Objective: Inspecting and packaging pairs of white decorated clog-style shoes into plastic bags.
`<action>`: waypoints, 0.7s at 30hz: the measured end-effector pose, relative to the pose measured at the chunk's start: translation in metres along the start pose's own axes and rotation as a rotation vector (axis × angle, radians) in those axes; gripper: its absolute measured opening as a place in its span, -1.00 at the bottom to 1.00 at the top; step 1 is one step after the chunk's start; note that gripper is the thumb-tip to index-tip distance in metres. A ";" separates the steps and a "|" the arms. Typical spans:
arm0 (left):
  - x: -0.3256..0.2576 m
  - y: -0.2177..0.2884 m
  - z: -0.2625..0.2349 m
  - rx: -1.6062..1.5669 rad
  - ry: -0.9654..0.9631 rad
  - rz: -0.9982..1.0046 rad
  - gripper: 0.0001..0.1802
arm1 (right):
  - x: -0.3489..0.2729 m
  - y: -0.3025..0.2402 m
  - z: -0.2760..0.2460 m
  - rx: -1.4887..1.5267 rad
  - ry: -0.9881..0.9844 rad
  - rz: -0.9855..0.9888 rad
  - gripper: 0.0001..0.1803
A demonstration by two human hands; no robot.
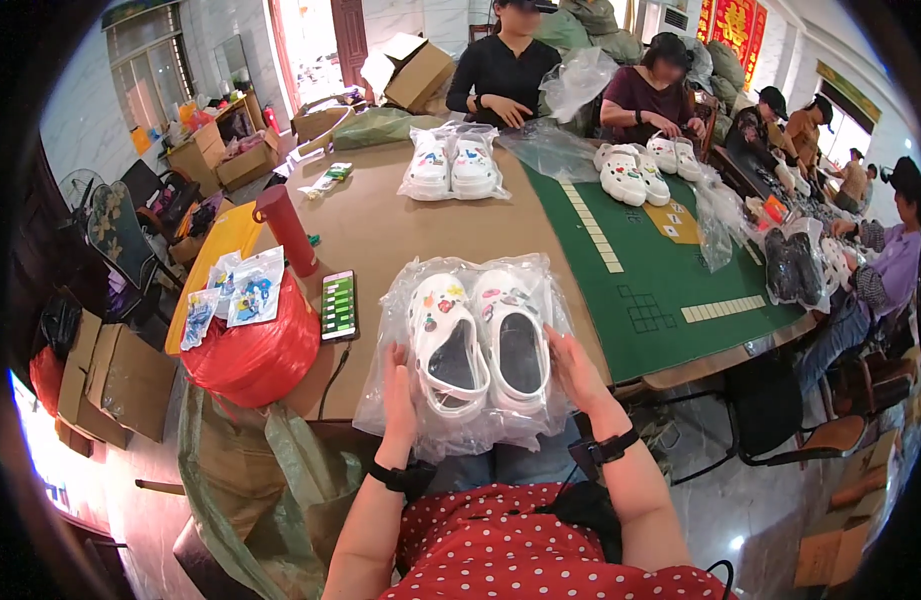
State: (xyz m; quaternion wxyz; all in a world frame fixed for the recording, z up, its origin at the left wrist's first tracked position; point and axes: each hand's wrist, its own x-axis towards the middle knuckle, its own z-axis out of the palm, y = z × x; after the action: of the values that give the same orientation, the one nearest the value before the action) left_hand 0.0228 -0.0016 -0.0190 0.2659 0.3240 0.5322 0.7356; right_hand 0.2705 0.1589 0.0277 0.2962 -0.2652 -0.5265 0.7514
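Note:
A pair of white clogs point(521, 352) with colourful charms on the toes lies in a see-through plastic bag point(385, 318) at the table's near edge, heels toward me. My left hand point(398, 398) presses on the bag's left side, fingers straight and pointing forward. Against the right side rests my right hand point(577, 372), its fingers also stretched along the bag. Between them, both palms hold the bagged clogs. Farther up the table stands another bagged white pair point(452, 165), beyond the reach of my hands.
Left of the clogs lie a phone point(339, 305), a red roll of plastic twine point(250, 345) with charm packets point(255, 290) on it, and a red bottle point(286, 230). A green mat point(620, 260) covers the table's right part. Several people work with footwear at the far and right sides.

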 end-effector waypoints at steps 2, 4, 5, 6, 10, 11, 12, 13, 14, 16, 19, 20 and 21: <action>0.002 0.003 -0.002 -0.200 0.033 -0.142 -0.23 | 0.002 0.005 -0.005 0.139 0.066 0.048 -0.31; 0.005 0.003 -0.012 -0.239 -0.061 -0.163 -0.24 | 0.002 0.006 -0.005 0.145 0.035 0.031 -0.32; 0.006 0.002 -0.017 -0.279 -0.152 -0.183 -0.25 | 0.001 0.005 -0.003 0.149 0.002 0.016 -0.33; 0.007 -0.001 -0.020 -0.277 -0.149 -0.184 -0.25 | 0.001 0.004 -0.001 0.151 0.000 0.018 -0.33; 0.003 0.012 -0.015 -0.256 -0.167 -0.156 -0.34 | 0.000 0.004 -0.001 0.123 0.018 0.013 -0.36; 0.001 0.018 -0.011 -0.261 -0.123 -0.194 -0.37 | -0.002 0.005 -0.004 0.137 0.018 0.008 -0.37; 0.002 0.017 -0.012 -0.260 -0.125 -0.195 -0.37 | -0.001 0.010 -0.010 0.138 0.020 0.008 -0.37; 0.002 0.017 -0.013 -0.244 -0.146 -0.167 -0.38 | 0.001 0.012 -0.014 0.186 0.006 0.006 -0.38; 0.002 0.017 -0.013 -0.227 -0.167 -0.138 -0.39 | 0.002 0.015 -0.017 0.234 -0.008 0.004 -0.39; 0.000 0.017 -0.012 -0.224 -0.156 -0.122 -0.40 | 0.000 0.014 -0.016 0.220 -0.012 0.002 -0.39; 0.000 0.015 -0.015 -0.273 -0.151 -0.106 -0.43 | -0.001 0.013 -0.015 0.204 -0.022 -0.008 -0.38; 0.001 0.013 -0.016 -0.323 -0.157 -0.106 -0.44 | -0.002 0.013 -0.015 0.203 -0.027 -0.017 -0.38; 0.001 0.012 -0.019 -0.323 -0.157 -0.106 -0.44 | -0.001 0.016 -0.018 0.203 -0.028 -0.018 -0.38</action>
State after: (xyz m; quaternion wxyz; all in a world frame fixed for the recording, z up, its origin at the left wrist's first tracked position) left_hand 0.0074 -0.0155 -0.0113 0.3934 0.3049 0.4009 0.7691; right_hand 0.2816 0.1655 0.0072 0.3208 -0.2188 -0.4542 0.8018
